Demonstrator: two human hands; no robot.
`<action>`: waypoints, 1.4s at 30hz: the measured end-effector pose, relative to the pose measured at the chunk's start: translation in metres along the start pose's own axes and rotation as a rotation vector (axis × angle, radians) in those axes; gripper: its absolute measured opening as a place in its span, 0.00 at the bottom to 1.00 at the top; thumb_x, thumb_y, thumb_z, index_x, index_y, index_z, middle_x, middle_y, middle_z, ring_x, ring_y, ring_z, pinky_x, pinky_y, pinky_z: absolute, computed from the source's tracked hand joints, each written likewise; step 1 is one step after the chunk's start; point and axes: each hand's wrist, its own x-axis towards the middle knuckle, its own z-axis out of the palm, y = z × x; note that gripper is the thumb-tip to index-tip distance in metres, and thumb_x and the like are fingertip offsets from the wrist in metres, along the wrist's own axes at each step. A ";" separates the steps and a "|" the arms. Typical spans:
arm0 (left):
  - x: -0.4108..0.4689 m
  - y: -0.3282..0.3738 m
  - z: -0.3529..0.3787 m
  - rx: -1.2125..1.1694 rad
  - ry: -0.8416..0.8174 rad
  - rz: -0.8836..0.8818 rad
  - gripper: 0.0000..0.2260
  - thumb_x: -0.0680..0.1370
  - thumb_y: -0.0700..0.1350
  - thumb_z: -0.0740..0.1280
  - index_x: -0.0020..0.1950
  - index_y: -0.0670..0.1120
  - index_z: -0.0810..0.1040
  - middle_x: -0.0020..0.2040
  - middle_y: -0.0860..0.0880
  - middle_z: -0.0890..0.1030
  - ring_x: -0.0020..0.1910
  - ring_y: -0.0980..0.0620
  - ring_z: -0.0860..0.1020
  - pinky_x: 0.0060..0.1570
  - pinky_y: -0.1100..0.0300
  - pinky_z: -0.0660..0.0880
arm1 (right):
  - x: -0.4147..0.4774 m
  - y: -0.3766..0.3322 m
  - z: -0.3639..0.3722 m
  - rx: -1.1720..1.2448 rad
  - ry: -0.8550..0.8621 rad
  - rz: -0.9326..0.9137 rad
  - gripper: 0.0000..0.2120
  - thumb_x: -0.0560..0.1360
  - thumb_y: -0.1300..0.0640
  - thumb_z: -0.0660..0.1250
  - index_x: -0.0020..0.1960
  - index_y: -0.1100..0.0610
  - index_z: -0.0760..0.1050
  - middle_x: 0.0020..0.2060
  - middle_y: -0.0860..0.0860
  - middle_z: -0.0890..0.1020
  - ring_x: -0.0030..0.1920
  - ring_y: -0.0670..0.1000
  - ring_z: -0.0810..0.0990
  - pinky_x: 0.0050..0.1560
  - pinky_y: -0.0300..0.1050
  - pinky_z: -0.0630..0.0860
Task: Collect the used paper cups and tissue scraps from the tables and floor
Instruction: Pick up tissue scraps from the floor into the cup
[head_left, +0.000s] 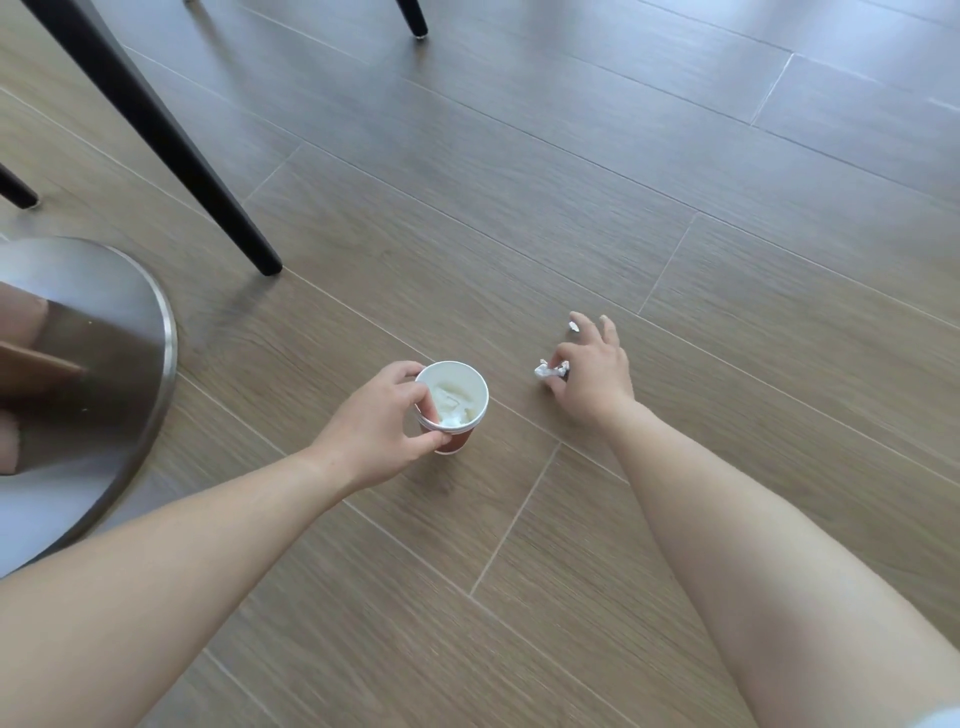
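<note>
My left hand (379, 421) grips a red-brown paper cup (453, 402) by its rim, upright just above the wooden floor. White tissue scraps lie inside the cup. To its right, my right hand (589, 376) reaches down to the floor and pinches a crumpled white tissue scrap (549, 370) between thumb and forefinger. A second, smaller tissue scrap (573, 326) lies on the floor beside the tip of my outstretched finger.
A round metal table base (130, 395) sits at the left edge. Black chair legs (171, 140) slant across the upper left, one more (415, 18) at the top. Wood-plank floor (675, 182) stretches to the right and beyond.
</note>
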 end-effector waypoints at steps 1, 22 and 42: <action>-0.001 0.001 0.000 0.003 -0.006 0.005 0.10 0.68 0.48 0.74 0.38 0.51 0.73 0.62 0.55 0.71 0.57 0.57 0.71 0.55 0.56 0.73 | 0.001 0.003 -0.001 0.040 -0.066 0.013 0.06 0.73 0.52 0.68 0.47 0.53 0.78 0.74 0.50 0.56 0.74 0.58 0.48 0.67 0.54 0.61; -0.009 0.028 -0.004 0.150 -0.043 0.141 0.13 0.69 0.53 0.73 0.41 0.45 0.75 0.64 0.52 0.71 0.57 0.53 0.74 0.54 0.54 0.73 | -0.059 -0.037 0.013 0.598 0.008 0.228 0.02 0.70 0.57 0.69 0.42 0.53 0.77 0.46 0.50 0.79 0.45 0.49 0.78 0.44 0.40 0.71; -0.015 0.031 -0.032 0.185 -0.053 0.121 0.10 0.68 0.51 0.72 0.40 0.48 0.75 0.61 0.51 0.72 0.57 0.52 0.73 0.57 0.53 0.71 | -0.091 -0.090 -0.072 0.586 0.049 -0.271 0.14 0.67 0.61 0.73 0.51 0.51 0.79 0.51 0.46 0.78 0.47 0.46 0.77 0.47 0.42 0.78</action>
